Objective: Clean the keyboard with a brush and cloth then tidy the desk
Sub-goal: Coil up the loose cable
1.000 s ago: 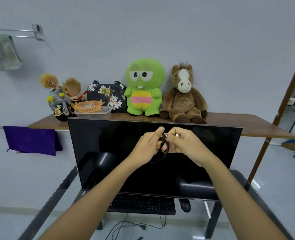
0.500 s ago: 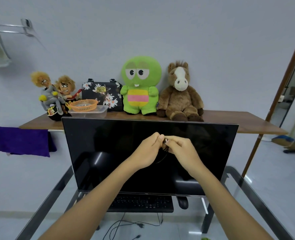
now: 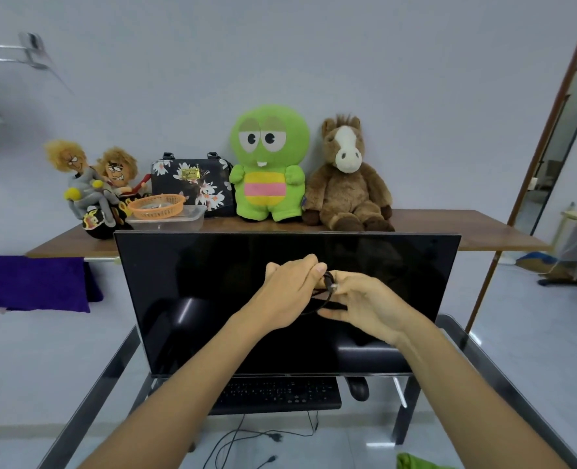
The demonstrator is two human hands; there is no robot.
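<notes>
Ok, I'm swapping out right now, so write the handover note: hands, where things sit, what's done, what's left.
Left hand and right hand are both raised before the dark monitor, pinching a coiled black cable.
Keyboard and mouse lie under the monitor on the glass desk.
Purple cloth hangs at left; no brush is visible.
Done: cable gathered into loops.
Left: put the cable away; whether the keyboard was cleaned cannot be told.

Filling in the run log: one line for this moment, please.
phase: tidying | left hand: pinching cable | right hand: holding cable loops | keyboard: on desk, untouched
</notes>
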